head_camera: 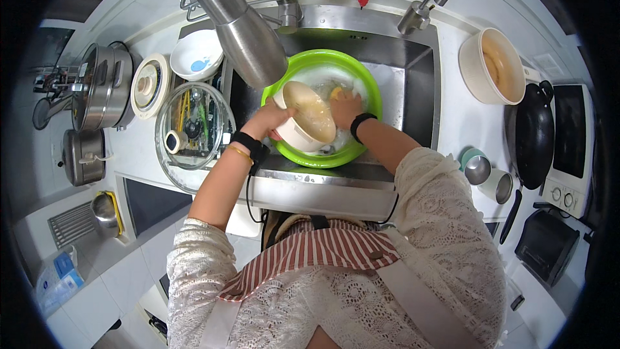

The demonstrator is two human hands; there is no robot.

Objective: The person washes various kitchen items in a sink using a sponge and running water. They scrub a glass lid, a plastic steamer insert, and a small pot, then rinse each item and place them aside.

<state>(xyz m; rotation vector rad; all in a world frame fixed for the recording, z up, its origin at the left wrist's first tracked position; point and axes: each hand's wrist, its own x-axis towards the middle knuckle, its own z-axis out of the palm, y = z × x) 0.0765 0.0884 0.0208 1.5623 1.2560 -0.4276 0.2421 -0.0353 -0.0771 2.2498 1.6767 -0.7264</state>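
A round cream bowl (295, 132) is tilted over the soapy water of a bright green basin (374, 102). My left hand (270, 118) grips the bowl by its left rim, thumb on the edge. To the right of the bowl, my right hand (347, 109) dips into the suds. A yellow piece, apparently a sponge (335, 92), shows at its fingertips; foam and the hand cover the rest. Wet streaks shine on the bowl's inside. The basin stands in a stainless steel sink (420, 92).
A steel faucet (252, 43) hangs over the sink's left side. On the left counter are a glass lid (160, 155), a white bowl (196, 53) and a steel pot (104, 87). To the right stand a cream pot (472, 72), two cups (477, 167) (496, 186) and a black wok (533, 135).
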